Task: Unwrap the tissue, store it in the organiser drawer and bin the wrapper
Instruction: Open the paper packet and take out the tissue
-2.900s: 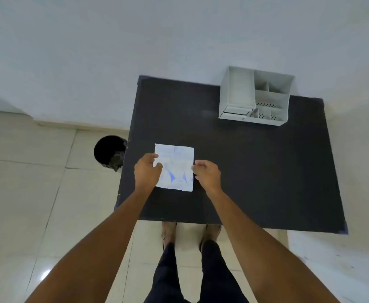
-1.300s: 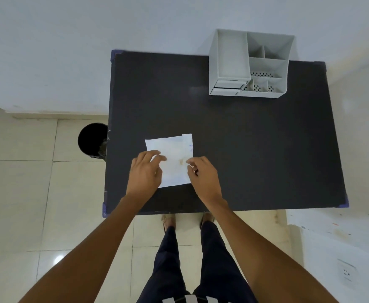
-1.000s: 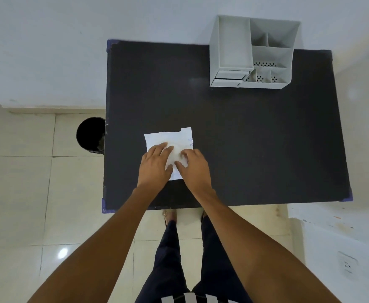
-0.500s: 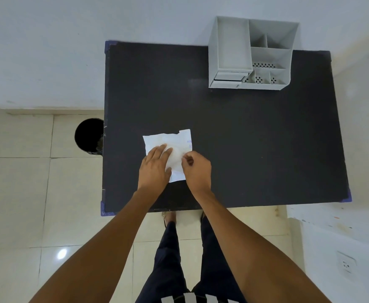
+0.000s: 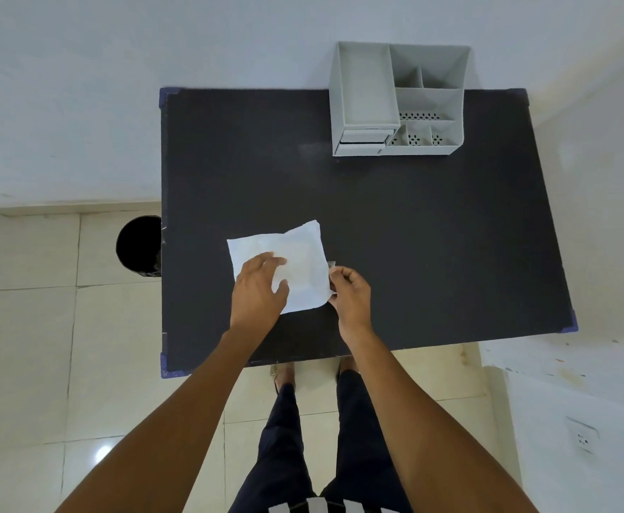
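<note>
A white square tissue (image 5: 299,261), still in a thin clear wrapper, lies flat on the black table (image 5: 432,235) near its front left. My left hand (image 5: 258,290) lies on the tissue's left half with fingers spread, holding it down. My right hand (image 5: 351,294) pinches the clear wrapper edge (image 5: 331,265) that sticks out at the tissue's right side. The grey organiser (image 5: 429,101) stands at the table's far edge, and its small drawer (image 5: 364,140) at the front left is shut. A black round bin (image 5: 138,246) stands on the floor left of the table.
White walls close in behind the table and on its right. Beige floor tiles lie to the left and in front. My legs and feet stand at the table's near edge. A wall socket (image 5: 582,438) is low on the right.
My right hand has slid from the middle of the tissue to its right edge and now pinches the wrapper there. My left hand stays pressed on the tissue.
</note>
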